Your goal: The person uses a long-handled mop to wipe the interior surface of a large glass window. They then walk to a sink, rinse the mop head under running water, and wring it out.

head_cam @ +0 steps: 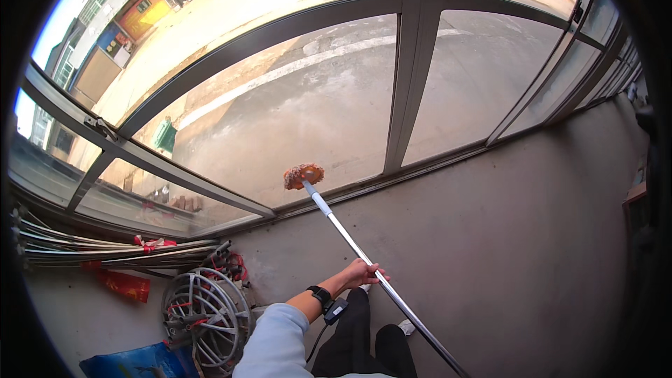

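My left hand [362, 273] grips a long silver metal pole [404, 308] around its middle. A pale plastic sleeve [318, 200] joins the pole to a round mop head [304, 176] with an orange plate and shaggy fibres. The mop head is in front of the lower part of a large glass pane [283, 100], just above the bottom frame; whether it touches the glass cannot be told. From my left hand the pole slants down to the right, past the picture's lower edge. My right hand is out of view.
On the left lie a bundle of long thin strips [105, 253], a red bag [126, 284], a grey coil of tubing [210, 315] and a blue picture sheet [142, 361]. A thick metal mullion [415, 73] divides the glass wall. A brown box-like object [634, 199] stands right.
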Demonstrator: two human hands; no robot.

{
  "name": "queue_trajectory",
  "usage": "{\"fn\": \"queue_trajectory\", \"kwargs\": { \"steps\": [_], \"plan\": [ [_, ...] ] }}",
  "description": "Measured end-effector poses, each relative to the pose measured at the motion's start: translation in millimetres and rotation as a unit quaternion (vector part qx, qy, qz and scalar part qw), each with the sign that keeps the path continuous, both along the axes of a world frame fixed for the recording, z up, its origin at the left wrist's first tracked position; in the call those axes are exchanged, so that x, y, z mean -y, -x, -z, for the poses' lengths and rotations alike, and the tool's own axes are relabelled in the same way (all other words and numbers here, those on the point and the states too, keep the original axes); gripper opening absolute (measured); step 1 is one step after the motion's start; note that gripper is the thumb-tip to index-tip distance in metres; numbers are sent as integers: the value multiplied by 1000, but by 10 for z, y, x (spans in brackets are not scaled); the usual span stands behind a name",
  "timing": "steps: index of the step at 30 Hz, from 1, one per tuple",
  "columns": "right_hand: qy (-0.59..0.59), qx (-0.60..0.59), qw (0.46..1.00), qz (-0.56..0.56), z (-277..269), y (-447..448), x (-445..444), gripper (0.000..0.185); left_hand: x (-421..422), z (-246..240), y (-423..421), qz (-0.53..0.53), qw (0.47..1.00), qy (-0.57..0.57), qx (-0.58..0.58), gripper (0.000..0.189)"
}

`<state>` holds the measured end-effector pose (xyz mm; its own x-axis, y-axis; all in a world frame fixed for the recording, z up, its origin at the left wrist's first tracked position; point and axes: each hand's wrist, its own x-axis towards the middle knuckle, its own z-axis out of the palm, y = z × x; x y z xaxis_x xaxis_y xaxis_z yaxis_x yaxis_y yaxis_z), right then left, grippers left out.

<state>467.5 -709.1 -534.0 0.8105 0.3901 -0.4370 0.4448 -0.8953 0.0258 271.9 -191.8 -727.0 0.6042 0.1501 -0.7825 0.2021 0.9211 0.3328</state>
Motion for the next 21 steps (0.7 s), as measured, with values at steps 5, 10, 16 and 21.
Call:
{"fn": "queue_trajectory", "kwargs": {
  "steps": [5, 10, 16, 21],
  "plan": [
    [-20, -26, 999, -11, -225, 616, -622, 34, -242, 743, 27, -35, 978, -19, -206, 15],
    [-95, 79, 991, -44, 67, 473, 38, 30, 32, 18, 18, -11, 995, 4, -96, 17],
    [-102, -10, 994, 42, 792, -1, 869, 21, 336, -1299, 96, 40, 989, -131, 48, 25],
    [-102, -36, 993, 47, 698, 34, 724, 20, 245, -934, 9, 46, 993, -109, 11, 28]
  ]
}}
